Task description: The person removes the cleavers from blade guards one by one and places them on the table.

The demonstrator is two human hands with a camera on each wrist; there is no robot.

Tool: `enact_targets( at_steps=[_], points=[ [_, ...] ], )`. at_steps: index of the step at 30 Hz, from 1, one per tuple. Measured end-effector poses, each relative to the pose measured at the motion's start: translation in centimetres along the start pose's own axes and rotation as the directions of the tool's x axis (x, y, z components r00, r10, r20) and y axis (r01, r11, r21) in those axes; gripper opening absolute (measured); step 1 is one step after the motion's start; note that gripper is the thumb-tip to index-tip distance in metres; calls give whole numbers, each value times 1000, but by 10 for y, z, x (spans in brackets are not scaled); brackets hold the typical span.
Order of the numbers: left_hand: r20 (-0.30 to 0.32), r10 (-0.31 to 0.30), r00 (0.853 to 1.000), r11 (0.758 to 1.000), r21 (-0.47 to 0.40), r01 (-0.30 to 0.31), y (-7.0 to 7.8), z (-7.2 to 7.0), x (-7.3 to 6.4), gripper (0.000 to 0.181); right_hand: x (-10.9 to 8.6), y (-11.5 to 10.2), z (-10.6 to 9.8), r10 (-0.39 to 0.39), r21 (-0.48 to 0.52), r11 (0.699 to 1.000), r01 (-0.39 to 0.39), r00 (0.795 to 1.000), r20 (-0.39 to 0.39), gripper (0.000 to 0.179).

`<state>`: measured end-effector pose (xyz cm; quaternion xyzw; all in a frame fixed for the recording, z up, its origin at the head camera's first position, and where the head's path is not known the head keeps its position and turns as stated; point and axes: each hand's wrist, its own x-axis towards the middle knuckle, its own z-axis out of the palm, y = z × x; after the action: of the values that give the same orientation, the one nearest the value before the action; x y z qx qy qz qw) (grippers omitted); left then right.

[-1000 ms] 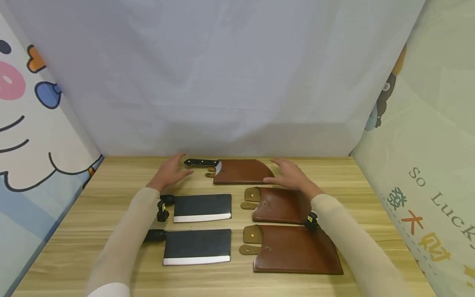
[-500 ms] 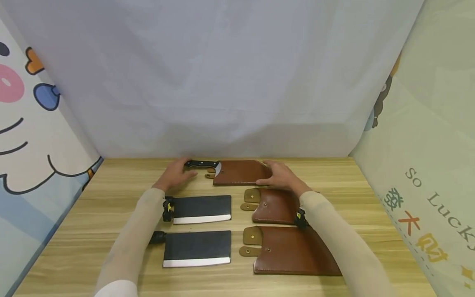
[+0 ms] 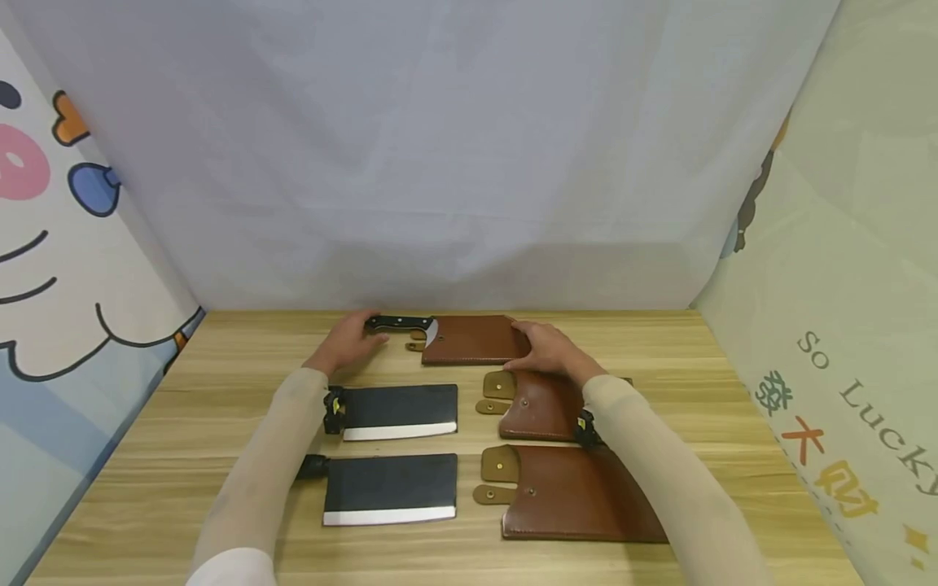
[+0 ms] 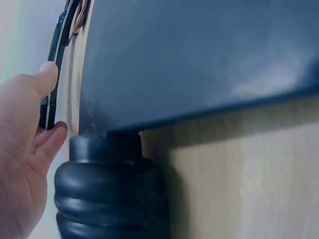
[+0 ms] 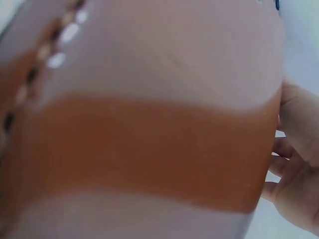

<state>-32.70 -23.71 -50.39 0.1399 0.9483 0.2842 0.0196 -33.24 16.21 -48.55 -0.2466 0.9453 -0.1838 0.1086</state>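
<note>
- Compared with one second ago, the left hand (image 3: 348, 340) has come to the handle end of the knife (image 3: 399, 323), and the right hand (image 3: 553, 348) has moved leftward onto the end of its far sheath (image 3: 472, 340).
- The left hand has thumb and fingers apart, with the handle end between them; a firm grip I cannot confirm. The right hand is also spread, at the sheath's rounded end.
- The knife lies in its sheath on the worktop (image 3: 183, 407), beyond the middle sheath (image 3: 542, 411) and mostly to its left.
- Its long axis goes left to right, and the handle points left.
- The right hand covers the far sheath's right end; the right sleeve (image 3: 659, 472) hides part of the middle sheath.
- The right wrist view is blurred; which sheath fills it, I cannot tell.
</note>
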Motion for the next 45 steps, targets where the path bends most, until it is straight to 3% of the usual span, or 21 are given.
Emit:
enact_targets(
  at_steps=[8,17,23,36,42,45],
  points=[
    [-9,22,1000,1000,20,-21,3,-3,1,63,-2,-2,0,21,-2,1000,-21,1000,-23,96],
    [-15,46,999,999,9,-46,10,-10,-3,61,-11,-3,-7,-17,49,999,22,995,-96,101],
    [-69,84,994,996,25,-82,17,-12,-6,56,-21,-6,-14,-32,69,997,43,989,-145,99],
    [-195,60,979,998,33,-54,27,-7,-14,53,-40,-10,-16,-74,44,995,87,969,-237,98],
    [-237,120,964,991,86,-102,28,-4,-18,45,-49,-9,-12,-70,43,996,81,971,-227,99],
    [-247,153,957,988,73,-139,26,-3,-20,42,-51,-8,-9,-74,48,995,87,971,-227,98]
  ],
)
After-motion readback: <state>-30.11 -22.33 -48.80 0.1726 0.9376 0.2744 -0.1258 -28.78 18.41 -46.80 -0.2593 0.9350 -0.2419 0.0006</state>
